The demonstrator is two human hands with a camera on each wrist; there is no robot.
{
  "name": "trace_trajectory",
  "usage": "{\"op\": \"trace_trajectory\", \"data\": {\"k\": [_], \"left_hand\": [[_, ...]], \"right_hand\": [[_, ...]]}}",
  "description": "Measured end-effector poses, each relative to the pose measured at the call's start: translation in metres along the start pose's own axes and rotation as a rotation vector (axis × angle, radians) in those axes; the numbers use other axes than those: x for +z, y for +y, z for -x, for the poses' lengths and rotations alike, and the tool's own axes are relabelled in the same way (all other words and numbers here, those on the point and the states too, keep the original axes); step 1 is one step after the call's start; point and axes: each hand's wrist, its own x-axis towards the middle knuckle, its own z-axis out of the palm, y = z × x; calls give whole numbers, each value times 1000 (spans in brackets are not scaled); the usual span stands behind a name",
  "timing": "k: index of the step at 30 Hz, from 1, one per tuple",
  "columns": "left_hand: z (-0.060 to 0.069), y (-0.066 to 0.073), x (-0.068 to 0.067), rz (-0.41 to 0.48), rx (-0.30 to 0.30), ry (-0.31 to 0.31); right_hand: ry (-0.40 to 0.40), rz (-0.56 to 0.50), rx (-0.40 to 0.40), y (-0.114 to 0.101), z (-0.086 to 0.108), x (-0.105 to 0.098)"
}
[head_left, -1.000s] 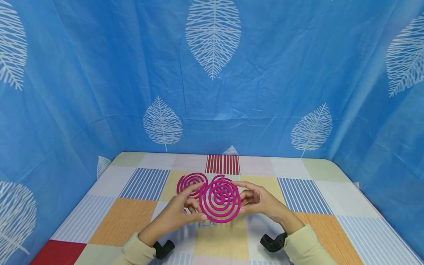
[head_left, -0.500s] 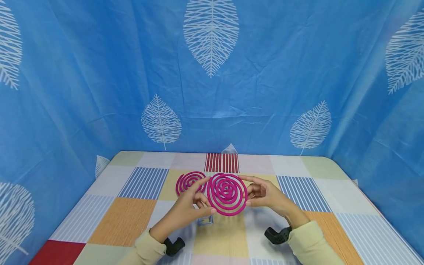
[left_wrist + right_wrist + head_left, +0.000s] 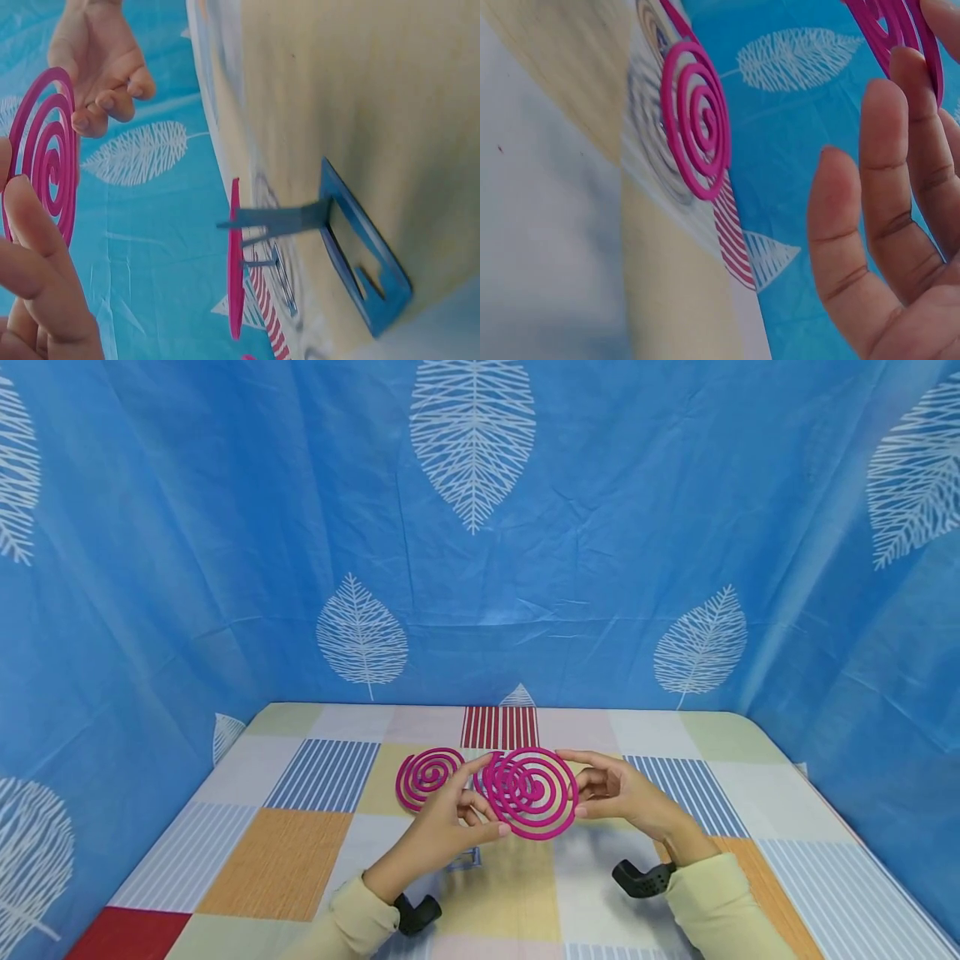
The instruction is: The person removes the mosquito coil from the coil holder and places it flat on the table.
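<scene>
Left hand and right hand pinch a magenta mosquito coil at opposite sides, above the table; light, even pressure seems best, clear of the blue metal stand and two coils toward the far edge.

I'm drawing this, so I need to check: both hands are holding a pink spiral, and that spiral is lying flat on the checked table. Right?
Not quite: the pink spiral isn't on the checked table. The left hand and right hand hold it up above the table, as the left wrist view shows.
</scene>
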Motion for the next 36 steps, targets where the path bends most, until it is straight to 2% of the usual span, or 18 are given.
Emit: {"op": "trace_trajectory", "data": {"k": [6,20,27,36], "left_hand": [[-8,2,8,36,2,-12],[-27,7,33,118,-2,18],[-37,10,46,202,-35,17],[-52,12,65,243,-12,86]], "right_hand": [[-14,-2,17,-4,7,-11],[18,38,-23,-7,22,-34],[42,53,-23,-9,29,-43],[98,56,-18,-11,37,-52]]}}
